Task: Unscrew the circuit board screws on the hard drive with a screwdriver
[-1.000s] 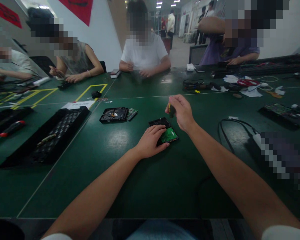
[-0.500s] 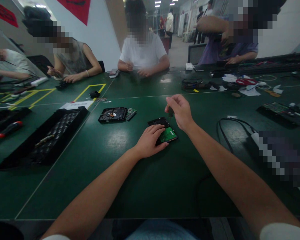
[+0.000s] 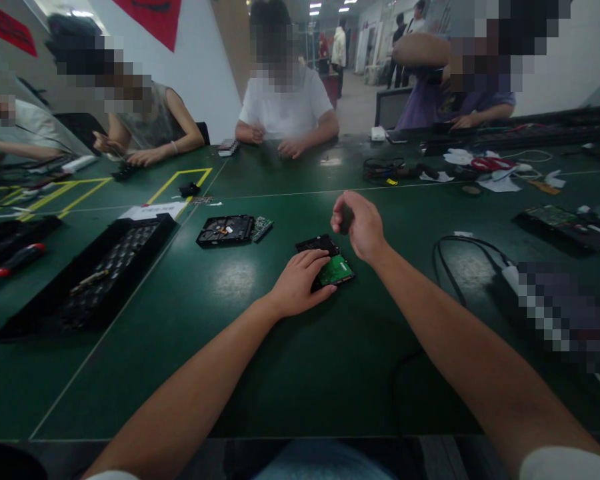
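My left hand (image 3: 300,283) lies palm down over a hard drive (image 3: 319,244), its fingers stretched across the top and its thumb spread along the near edge. The drive shows a black casing and a green circuit board (image 3: 338,269); the hand hides its left part. Above the drive, my right hand (image 3: 363,227) is closed around the dark handle of a small screwdriver (image 3: 347,217). A thin shaft points down from it towards the board; whether its tip touches cannot be made out.
Left of my hands lie another hard drive (image 3: 225,230) and a loose circuit board (image 3: 263,229). A long black tray (image 3: 145,243) and a red-black screwdriver (image 3: 20,259) are further left. A black cable (image 3: 437,257) and another drive (image 3: 565,227) lie right. Co-workers sit opposite.
My right hand has turned, its fingers curling further round the screwdriver handle. My left hand and the hard drive stay in place. The person opposite has moved their hands slightly.
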Tool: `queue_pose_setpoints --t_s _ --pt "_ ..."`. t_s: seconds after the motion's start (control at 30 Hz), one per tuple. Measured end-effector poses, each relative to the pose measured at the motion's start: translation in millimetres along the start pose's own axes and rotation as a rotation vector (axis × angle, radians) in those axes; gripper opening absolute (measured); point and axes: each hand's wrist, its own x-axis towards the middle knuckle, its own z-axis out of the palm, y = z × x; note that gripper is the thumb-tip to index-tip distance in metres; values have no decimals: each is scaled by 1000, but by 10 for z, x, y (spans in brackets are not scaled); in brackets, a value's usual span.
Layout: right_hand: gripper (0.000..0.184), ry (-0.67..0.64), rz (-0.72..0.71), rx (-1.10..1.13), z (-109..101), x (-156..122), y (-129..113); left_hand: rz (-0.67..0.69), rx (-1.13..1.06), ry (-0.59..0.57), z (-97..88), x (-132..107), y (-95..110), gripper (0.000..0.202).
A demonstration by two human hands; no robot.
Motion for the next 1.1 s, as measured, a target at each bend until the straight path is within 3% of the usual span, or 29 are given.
queue_pose_setpoints --t_s 0.13,0.3,0.47,0.63,0.83,1.1 --pt "53 9 -8 12 -21 12 32 3 6 -4 -1 0 0 63" --pt "34 41 -20 -32 -11 6 25 1 4 -3 -2 -1 4 63" --pt "27 53 -39 -61 6 -2 12 5 5 4 6 0 -1 62" --pt "27 -29 -13 -10 10 -22 -36 3 11 3 10 0 -7 63" --pt "44 -37 -17 -6 -8 -7 3 0 13 -1 -4 -2 8 62" --pt "31 44 -57 -47 -44 13 54 0 5 10 9 0 1 62"
